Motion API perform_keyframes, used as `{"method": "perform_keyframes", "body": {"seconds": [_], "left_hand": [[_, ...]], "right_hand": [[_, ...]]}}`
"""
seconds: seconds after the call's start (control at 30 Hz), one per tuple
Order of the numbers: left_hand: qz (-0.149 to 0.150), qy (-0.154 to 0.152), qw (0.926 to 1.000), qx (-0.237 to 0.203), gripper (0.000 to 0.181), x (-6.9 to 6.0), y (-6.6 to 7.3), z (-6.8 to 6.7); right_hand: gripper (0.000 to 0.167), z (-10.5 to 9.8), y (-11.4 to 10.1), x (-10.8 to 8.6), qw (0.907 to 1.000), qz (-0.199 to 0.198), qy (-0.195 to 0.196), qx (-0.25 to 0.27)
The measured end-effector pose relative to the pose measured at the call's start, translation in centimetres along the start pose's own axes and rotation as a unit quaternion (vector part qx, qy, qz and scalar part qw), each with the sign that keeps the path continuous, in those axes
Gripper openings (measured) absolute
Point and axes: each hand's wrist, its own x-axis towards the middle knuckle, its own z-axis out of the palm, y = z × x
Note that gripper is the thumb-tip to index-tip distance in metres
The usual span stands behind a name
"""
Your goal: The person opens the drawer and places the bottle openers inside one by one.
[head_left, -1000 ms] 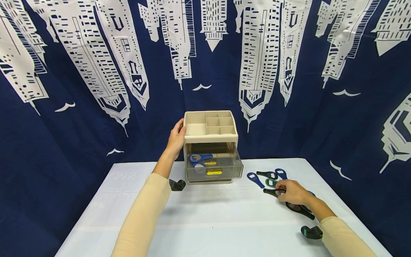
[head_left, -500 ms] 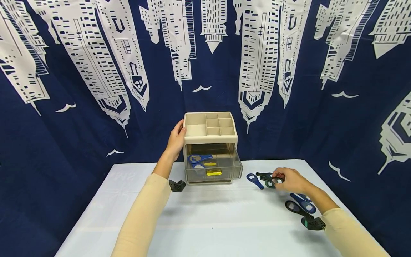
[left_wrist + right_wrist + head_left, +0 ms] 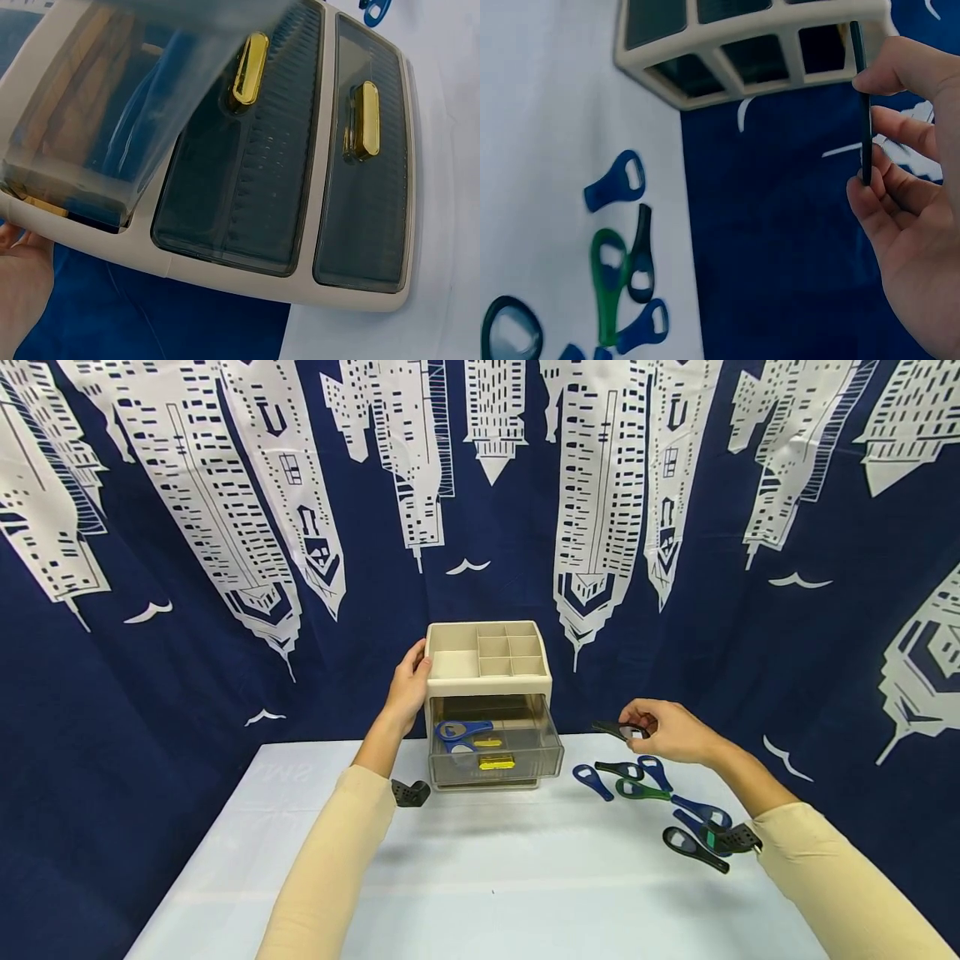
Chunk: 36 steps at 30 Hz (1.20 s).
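My right hand (image 3: 663,728) pinches a black bottle opener (image 3: 611,727) above the table's back right part. In the right wrist view this opener (image 3: 861,105) appears edge-on between thumb and fingers. My left hand (image 3: 409,687) holds the upper left side of a cream drawer organizer (image 3: 491,682); in the left wrist view only part of that hand (image 3: 26,289) shows at its edge. The organizer's top clear drawer (image 3: 525,764) is pulled out, with blue bottle openers (image 3: 453,732) inside. Lower drawers with gold handles (image 3: 367,120) are closed.
Several bottle openers lie on the white table (image 3: 450,868) at the right, among them a green one (image 3: 641,790), a blue one (image 3: 592,782) and a black one (image 3: 693,850). A dark blue curtain (image 3: 495,593) with white buildings hangs behind the table.
My right hand has picked up a black bottle opener from the group and lifted it up and back, leftward toward the organizer. My left hand stays on the organizer's side.
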Motion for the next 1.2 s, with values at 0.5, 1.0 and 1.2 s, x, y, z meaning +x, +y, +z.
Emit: {"method": "perform_keyframes", "body": {"seconds": [0.5,1.0,1.2], "left_hand": [[0.004,0.005,0.9998,-0.020,0.051,0.0,-0.2,-0.2],[0.007,0.009,0.9991,-0.042,0.050,0.3,0.2,-0.2],[-0.005,0.009,0.9993,-0.037,0.051,0.2,-0.1,-0.1]], "right_hand": [[0.027,-0.7,-6.9,5.5,0.9963,-0.083,-0.005,-0.021],[0.029,2.4,-13.0,9.7,0.9834,-0.163,-0.056,-0.058],[0.041,2.8,-13.4,9.3,0.9799,-0.173,-0.047,-0.087]]}}
